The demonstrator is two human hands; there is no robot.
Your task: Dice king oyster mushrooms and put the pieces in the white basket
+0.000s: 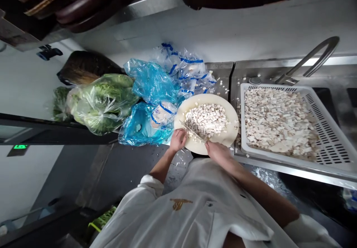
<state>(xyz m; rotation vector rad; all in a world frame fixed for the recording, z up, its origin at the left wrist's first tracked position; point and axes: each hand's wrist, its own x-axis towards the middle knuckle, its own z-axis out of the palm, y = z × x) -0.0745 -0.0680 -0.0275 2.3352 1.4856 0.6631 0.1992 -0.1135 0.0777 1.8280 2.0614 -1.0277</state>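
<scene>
My right hand (218, 152) is wrapped around the handle of a kitchen knife (193, 132). The blade points up and left across a round, whitish cutting board (192, 145), along the near side of a pile of small white diced pieces (208, 118), which look like mushroom. At the board's lower left edge, close to the blade's tip, is my left hand (178, 139). Its fingers are curled in; whatever may be between them is too small to make out.
Right of the board, a white perforated basket (331, 136) full of diced pieces sits at the sink, under a curved faucet (320, 56). Blue plastic bags (153, 82) and bagged leafy greens (103, 99) lie left. A shelf (156, 0) hangs above.
</scene>
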